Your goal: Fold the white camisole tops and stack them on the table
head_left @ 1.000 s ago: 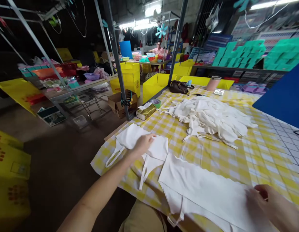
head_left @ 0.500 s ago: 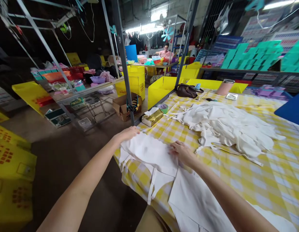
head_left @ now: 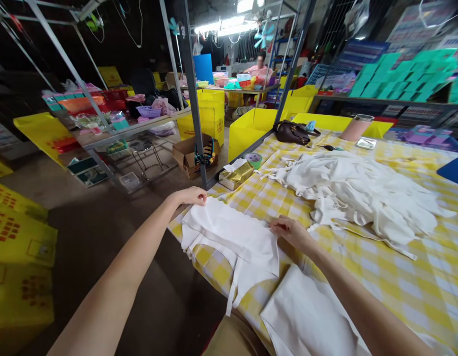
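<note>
Cloth first: a flat white cloth piece (head_left: 310, 316) lies nearest me on the yellow checked table (head_left: 380, 282). Past it, my left hand (head_left: 189, 197) and right hand (head_left: 291, 231) pinch the far corners of a folded white cloth bag (head_left: 232, 235). Farther off sits a messy pile of white cloth (head_left: 358, 190).

No text, brand or number can be read anywhere. Yellow boxes (head_left: 17, 247) at lower left carry red print, too blurred to make out; the yellow box (head_left: 210, 116) behind the metal post has a small red mark on its side, equally unreadable. Shelves at right hold teal packs (head_left: 395, 79) and printed cartons (head_left: 362, 52) whose lettering is too small and smeared to tell.
</note>
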{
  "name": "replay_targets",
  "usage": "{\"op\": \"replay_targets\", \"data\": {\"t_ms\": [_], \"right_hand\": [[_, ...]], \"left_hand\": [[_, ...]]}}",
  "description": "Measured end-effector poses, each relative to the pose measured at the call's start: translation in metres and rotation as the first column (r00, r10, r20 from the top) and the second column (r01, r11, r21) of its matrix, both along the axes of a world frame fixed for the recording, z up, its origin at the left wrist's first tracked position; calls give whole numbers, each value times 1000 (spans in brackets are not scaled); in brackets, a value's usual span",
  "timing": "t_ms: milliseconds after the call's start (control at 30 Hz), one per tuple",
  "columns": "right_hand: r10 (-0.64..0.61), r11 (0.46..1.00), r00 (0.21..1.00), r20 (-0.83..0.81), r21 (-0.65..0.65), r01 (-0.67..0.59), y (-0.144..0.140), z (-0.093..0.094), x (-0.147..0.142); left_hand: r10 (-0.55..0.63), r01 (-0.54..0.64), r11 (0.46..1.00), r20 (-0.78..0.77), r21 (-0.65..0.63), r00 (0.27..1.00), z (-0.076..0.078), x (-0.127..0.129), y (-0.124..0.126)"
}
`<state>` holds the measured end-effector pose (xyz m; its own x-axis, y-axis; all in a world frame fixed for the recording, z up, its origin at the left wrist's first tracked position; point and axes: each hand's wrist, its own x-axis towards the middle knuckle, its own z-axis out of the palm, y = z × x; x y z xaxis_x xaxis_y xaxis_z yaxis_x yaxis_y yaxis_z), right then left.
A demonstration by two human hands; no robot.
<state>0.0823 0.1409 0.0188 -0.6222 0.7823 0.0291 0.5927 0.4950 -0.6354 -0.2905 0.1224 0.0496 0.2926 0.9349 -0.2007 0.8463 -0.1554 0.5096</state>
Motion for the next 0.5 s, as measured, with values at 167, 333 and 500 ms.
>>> {"op": "replay_targets", "data": {"t_ms": [167, 333, 500], "right_hand": [[-105, 990, 993, 59, 102, 99, 7, -14, 9], [-172, 969, 973, 152, 202, 140, 12, -17, 14], [-245, 951, 949, 198, 239, 195, 12, -17, 17]], "left_hand": [[106, -126, 985, 162, 116, 981, -5, 9, -4], [307, -385, 908, 361, 166, 880, -19, 16, -8], [320, -396, 911, 412, 113, 853, -24, 20, -9]]}}
